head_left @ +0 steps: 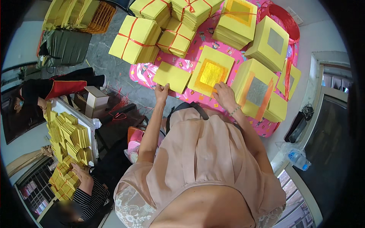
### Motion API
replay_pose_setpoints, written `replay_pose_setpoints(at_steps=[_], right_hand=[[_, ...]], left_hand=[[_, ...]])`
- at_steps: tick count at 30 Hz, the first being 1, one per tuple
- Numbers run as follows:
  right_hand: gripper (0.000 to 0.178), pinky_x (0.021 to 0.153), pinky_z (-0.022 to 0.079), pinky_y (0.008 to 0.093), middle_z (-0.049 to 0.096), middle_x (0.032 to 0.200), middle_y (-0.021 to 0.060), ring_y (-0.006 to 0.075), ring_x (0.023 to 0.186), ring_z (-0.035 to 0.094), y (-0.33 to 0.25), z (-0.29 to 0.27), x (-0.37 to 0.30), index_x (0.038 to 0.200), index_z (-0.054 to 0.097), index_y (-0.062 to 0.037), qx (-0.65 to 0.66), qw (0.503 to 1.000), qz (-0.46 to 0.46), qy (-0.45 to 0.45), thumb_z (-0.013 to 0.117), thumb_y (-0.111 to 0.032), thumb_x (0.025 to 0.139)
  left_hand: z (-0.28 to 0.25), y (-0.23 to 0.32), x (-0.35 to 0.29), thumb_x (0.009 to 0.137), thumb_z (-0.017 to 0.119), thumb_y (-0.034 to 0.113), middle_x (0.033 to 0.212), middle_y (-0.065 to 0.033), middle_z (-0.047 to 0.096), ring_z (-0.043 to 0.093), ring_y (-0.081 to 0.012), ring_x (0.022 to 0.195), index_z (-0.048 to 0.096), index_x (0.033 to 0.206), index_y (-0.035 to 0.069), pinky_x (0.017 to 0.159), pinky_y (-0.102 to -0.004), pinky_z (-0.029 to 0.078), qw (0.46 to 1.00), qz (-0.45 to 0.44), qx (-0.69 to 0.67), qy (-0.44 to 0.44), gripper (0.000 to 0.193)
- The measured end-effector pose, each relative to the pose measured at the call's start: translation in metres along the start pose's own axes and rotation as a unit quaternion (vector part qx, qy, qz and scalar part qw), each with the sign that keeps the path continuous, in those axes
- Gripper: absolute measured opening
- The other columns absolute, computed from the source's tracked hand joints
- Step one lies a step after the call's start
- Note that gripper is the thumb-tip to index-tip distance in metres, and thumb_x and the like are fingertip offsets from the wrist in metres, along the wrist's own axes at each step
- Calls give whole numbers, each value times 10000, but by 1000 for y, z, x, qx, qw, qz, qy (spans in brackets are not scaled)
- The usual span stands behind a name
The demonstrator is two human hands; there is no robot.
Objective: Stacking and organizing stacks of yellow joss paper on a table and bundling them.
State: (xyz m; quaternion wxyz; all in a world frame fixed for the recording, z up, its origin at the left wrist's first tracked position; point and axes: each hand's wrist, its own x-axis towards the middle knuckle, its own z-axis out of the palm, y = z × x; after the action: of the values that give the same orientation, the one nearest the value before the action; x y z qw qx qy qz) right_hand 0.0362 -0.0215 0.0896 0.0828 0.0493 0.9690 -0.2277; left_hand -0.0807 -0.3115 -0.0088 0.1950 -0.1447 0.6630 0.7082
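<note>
My left hand (pixel 162 91) pinches the near left corner of a plain yellow paper sheet (pixel 173 76) at the front edge of the table. Whether one sheet or a thin pile lies there, I cannot tell. To its right lies yellow paper with a shiny gold foil square (pixel 214 73) framed in orange. My right hand (pixel 225 95) rests at that paper's near right corner, fingers curled in against its edge. Beside this hand stands a tall stack of yellow paper with a silver square (pixel 256 91) on top.
Red-tied yellow paper bundles (pixel 135 40) stand at the back left of the pink patterned tablecloth (pixel 138 74). A red basin (pixel 283 22) sits at the far right. On the left, two other people work at a white table (pixel 93 142) piled with yellow paper.
</note>
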Motion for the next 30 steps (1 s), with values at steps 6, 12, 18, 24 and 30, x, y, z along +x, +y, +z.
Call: replay_pose_setpoints(at_steps=[6,12,18,24,30], right_hand=[[441,796,474,405,515,1024,118,284,1002,533,-17,-1,0,1021,538,-44,-76,994,-1,-74,747,-232,681],[540,781,499,369,480,1049,131,284,1018,511,-7,17,-1,1040,500,-41,-129,990,-15,-60,795,-199,617],[221,702,535,368,552,938,137,283,880,601,2,22,-4,890,608,-8,-97,994,-20,-34,679,-120,714],[145,693,516,412,563,882,132,324,797,617,12,7,-3,850,601,-29,15,997,-10,-80,609,-168,811],[174,702,491,447,579,868,145,340,800,610,12,1,3,834,612,-25,16,992,20,-127,585,-197,837]], left_hand=[[-13,-22,10,837,650,68,818,-47,631,599,-109,696,497,1046,-9,620,-249,473,990,49,125,50,270],[8,0,-2,717,762,210,734,-104,615,607,-252,667,409,1124,-38,666,-376,481,928,121,307,173,593],[-2,-5,-3,706,759,299,1127,-260,501,545,-330,974,218,1350,-84,851,-418,428,902,183,331,210,924],[41,48,-28,748,715,259,1207,-255,441,416,-384,1128,392,1317,-15,962,-479,327,789,403,434,167,710],[89,68,-40,733,738,263,1177,-122,530,459,-320,1115,627,1104,124,958,-425,359,760,406,438,-255,411]])
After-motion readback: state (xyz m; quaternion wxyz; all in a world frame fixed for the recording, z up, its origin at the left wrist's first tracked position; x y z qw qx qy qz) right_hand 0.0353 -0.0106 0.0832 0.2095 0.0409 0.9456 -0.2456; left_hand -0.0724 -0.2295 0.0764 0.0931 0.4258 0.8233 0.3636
